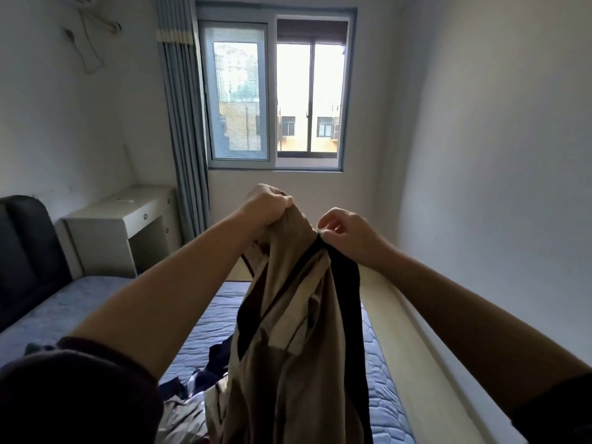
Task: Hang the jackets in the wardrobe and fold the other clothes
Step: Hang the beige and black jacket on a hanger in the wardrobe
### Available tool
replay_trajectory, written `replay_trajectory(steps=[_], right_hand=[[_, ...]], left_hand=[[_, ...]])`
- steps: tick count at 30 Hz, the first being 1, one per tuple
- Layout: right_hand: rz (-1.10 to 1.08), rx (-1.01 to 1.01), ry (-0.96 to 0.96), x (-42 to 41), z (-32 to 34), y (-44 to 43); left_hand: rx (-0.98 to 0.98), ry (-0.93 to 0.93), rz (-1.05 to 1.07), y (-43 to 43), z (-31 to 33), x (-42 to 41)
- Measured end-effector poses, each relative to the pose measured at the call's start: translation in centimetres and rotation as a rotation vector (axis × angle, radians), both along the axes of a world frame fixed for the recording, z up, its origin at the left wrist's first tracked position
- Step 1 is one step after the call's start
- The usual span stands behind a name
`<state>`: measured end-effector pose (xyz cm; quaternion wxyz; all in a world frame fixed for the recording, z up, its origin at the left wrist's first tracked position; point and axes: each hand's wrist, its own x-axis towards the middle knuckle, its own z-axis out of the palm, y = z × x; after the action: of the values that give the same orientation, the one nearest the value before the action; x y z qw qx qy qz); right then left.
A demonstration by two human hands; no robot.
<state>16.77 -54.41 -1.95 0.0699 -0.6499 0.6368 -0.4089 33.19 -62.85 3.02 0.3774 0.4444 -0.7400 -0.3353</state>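
Left hand (272,206) grips one tan jacket (298,315) | right hand (347,232) pinches its black trim (347,299) | one bed (381,379) beneath

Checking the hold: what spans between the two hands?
Head view: the bunched top of the tan jacket, with its black lining, runs from the left hand to the right hand.
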Motion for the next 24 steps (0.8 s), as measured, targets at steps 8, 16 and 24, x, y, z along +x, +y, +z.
replay_trajectory(steps=[8,16,24], right_hand=[[-0.022,0.308,0.121,4.5,-0.5,-0.8],[-0.380,0.343,0.047,8.1,0.3,-4.1],[-0.415,-0.031,0.236,2.1,1.2,-3.3]], left_hand=[[0.412,0.535,0.050,-0.6,4.1,1.5],[0.006,0.455,0.028,1.6,6.8,-0.5],[-0.948,-0.181,0.194,-1.3,4.4,4.2]])
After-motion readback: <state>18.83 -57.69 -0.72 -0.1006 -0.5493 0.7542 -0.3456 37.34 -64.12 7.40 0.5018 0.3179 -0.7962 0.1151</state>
